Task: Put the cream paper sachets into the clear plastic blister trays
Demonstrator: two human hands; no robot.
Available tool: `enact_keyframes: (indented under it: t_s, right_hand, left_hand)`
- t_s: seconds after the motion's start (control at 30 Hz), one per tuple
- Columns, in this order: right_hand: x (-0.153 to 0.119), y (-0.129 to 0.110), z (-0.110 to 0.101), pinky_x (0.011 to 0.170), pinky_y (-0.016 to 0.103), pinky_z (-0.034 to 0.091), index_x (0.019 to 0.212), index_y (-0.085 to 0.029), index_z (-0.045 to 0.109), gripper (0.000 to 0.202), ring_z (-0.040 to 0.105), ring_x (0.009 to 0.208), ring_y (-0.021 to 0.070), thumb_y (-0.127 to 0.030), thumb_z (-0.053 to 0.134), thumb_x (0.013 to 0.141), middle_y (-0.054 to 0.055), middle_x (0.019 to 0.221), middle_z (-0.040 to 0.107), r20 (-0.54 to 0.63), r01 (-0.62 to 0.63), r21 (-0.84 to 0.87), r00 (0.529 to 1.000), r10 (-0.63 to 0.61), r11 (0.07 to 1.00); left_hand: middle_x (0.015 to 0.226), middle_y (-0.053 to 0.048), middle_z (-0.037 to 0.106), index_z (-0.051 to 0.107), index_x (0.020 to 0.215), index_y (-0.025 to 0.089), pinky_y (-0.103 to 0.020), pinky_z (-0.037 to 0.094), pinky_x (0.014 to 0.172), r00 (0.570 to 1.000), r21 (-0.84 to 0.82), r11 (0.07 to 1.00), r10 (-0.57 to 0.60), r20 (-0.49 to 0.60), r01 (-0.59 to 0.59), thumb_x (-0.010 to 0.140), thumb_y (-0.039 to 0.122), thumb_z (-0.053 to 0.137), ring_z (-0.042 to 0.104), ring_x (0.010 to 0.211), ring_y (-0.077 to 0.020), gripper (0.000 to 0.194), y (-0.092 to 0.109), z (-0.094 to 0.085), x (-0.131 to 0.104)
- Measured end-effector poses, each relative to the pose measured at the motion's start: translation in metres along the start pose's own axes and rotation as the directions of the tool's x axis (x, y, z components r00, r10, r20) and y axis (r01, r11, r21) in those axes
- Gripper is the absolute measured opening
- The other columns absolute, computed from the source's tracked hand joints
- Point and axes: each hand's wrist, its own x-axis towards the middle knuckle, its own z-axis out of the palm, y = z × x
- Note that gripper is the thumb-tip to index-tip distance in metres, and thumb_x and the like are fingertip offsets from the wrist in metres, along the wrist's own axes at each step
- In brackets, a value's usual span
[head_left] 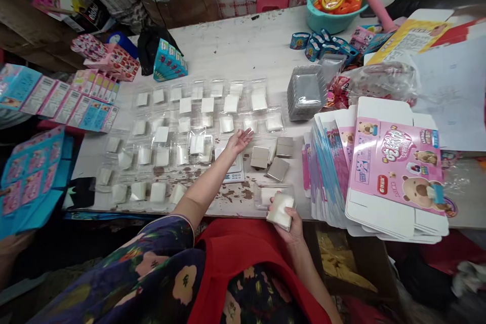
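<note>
My left hand (pixel 239 143) reaches over the middle of the table, palm partly up and fingers spread. Its fingertips are next to a white square packet (pixel 250 125) in a clear plastic tray; whether they touch it I cannot tell. Close to my body, my right hand (pixel 294 230) grips a stack of white square packets (pixel 281 211). Just behind that stack is a clear tray (pixel 259 204) with white content, partly hidden by it. Several rows of similar clear trays (pixel 162 156) spread to the left, most with a white packet in them. Several grey-brown square pieces (pixel 259 157) lie between my hands.
Nested clear trays (pixel 307 93) stand right of the rows. Flat pink printed boxes (pixel 395 162) pile up at the right edge. A teal basin (pixel 334 12) with orange toys is at the back. At left, another person's hand (pixel 15 245) is beside blue-and-pink printed card (pixel 34 172).
</note>
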Motion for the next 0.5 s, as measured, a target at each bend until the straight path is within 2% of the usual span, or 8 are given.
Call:
enact_keyframes:
  t_s: [0.13, 0.23, 0.33, 0.43, 0.5]
  right_hand:
    - [-0.001, -0.001, 0.0, 0.066, 0.032, 0.055, 0.121, -0.025, 0.056, 0.061, 0.068, 0.074, 0.0201, -0.021, 0.07, 0.061, 0.004, 0.094, 0.073, -0.011, 0.003, 0.008, 1.0, -0.003, 1.0]
    - [-0.002, -0.002, -0.001, 0.067, 0.031, 0.054, 0.118, -0.025, 0.057, 0.059, 0.067, 0.074, 0.0196, -0.022, 0.07, 0.061, 0.004, 0.094, 0.072, -0.009, 0.002, 0.017, 1.0, -0.002, 1.0]
    - [-0.003, -0.003, -0.002, 0.066, 0.031, 0.054, 0.116, -0.025, 0.058, 0.056, 0.067, 0.074, 0.0194, -0.022, 0.07, 0.061, 0.004, 0.094, 0.072, -0.004, 0.008, 0.014, 1.0, -0.008, 1.0]
    - [-0.004, -0.003, -0.003, 0.066, 0.03, 0.054, 0.115, -0.025, 0.059, 0.053, 0.067, 0.075, 0.0188, -0.022, 0.069, 0.062, 0.004, 0.095, 0.072, -0.003, 0.012, 0.008, 1.0, -0.012, 1.0]
    - [-0.004, -0.003, -0.003, 0.065, 0.031, 0.054, 0.114, -0.025, 0.06, 0.053, 0.067, 0.074, 0.0189, -0.022, 0.069, 0.062, 0.004, 0.096, 0.072, 0.001, 0.017, 0.003, 1.0, -0.017, 1.0]
  left_hand:
    - [0.102, -0.009, 0.07, 0.051, 0.069, 0.016, -0.031, 0.051, 0.084, 1.0, -0.025, 1.0, 0.017, -0.02, -0.017, 0.094, 0.022, 0.044, 0.064, 0.107, -0.0212, 0.027, -0.005, 0.004, 0.012]
    - [0.1, -0.009, 0.069, 0.051, 0.07, 0.016, -0.031, 0.052, 0.082, 1.0, -0.033, 0.999, 0.021, -0.011, -0.021, 0.093, 0.021, 0.045, 0.065, 0.103, -0.0207, 0.025, -0.006, 0.01, 0.019]
    - [0.095, -0.01, 0.068, 0.051, 0.074, 0.016, -0.03, 0.052, 0.079, 0.998, -0.022, 0.999, 0.037, -0.053, -0.038, 0.093, 0.022, 0.047, 0.066, 0.097, -0.0195, 0.02, -0.004, 0.016, 0.021]
    - [0.089, -0.008, 0.065, 0.053, 0.084, 0.018, -0.031, 0.051, 0.079, 0.991, 0.046, 0.996, 0.086, -0.104, -0.082, 0.086, 0.03, 0.06, 0.067, 0.088, -0.0189, 0.015, -0.002, 0.02, 0.016]
    - [0.084, -0.004, 0.061, 0.054, 0.092, 0.018, -0.031, 0.051, 0.079, 0.979, 0.139, 0.979, 0.164, -0.119, -0.147, 0.077, 0.032, 0.071, 0.065, 0.08, -0.0162, 0.026, -0.003, 0.02, 0.012]
